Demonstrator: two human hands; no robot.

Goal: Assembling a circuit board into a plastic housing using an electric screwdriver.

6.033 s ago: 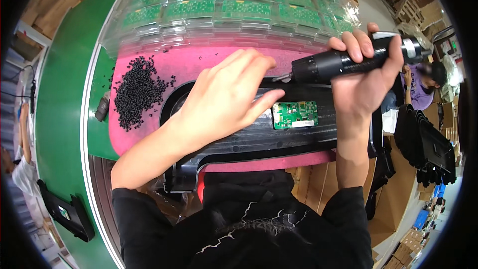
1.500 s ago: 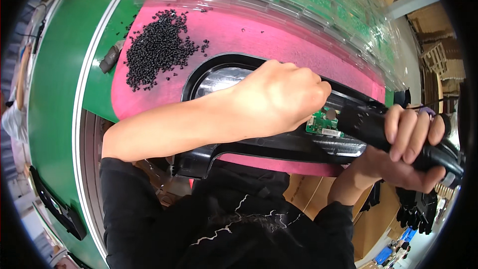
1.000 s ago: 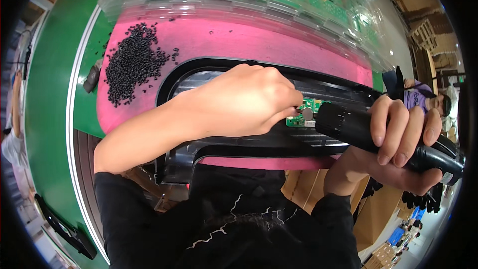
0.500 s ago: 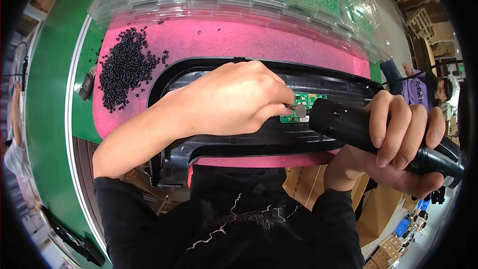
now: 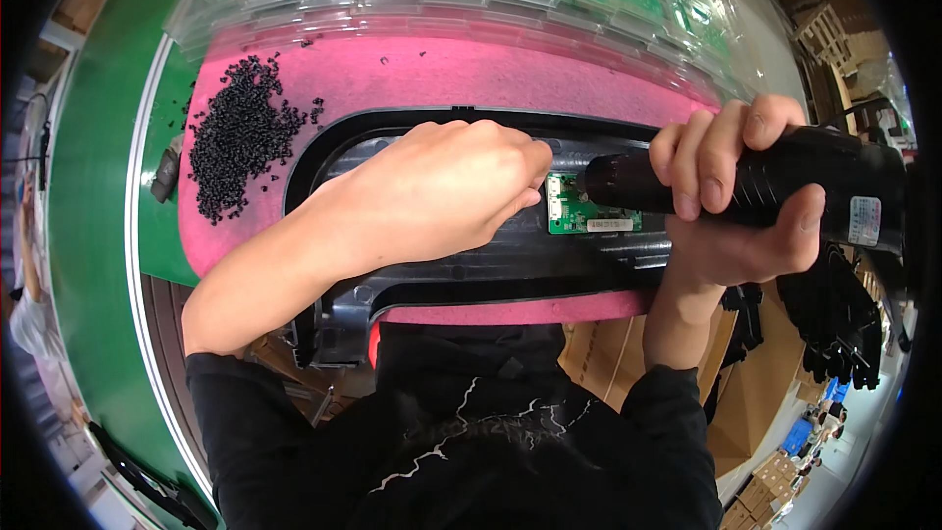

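At centre right, the right hand (image 5: 741, 247) is clamping its fingers around a black power screwdriver (image 5: 770, 174). The left hand (image 5: 456, 186) is curling its fingers together mid-frame; whether they are pinching anything, I cannot tell. Right of centre, a green circuit board (image 5: 569, 214) is lying inside a black housing (image 5: 510, 265). Small black parts (image 5: 240, 137) are heaping upper left.

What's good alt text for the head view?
The right hand holds a black driver over a green board in a black housing; the left hand, fingers curled, is by the board. Housing on a pink mat, near a pile of small black parts and clear trays.
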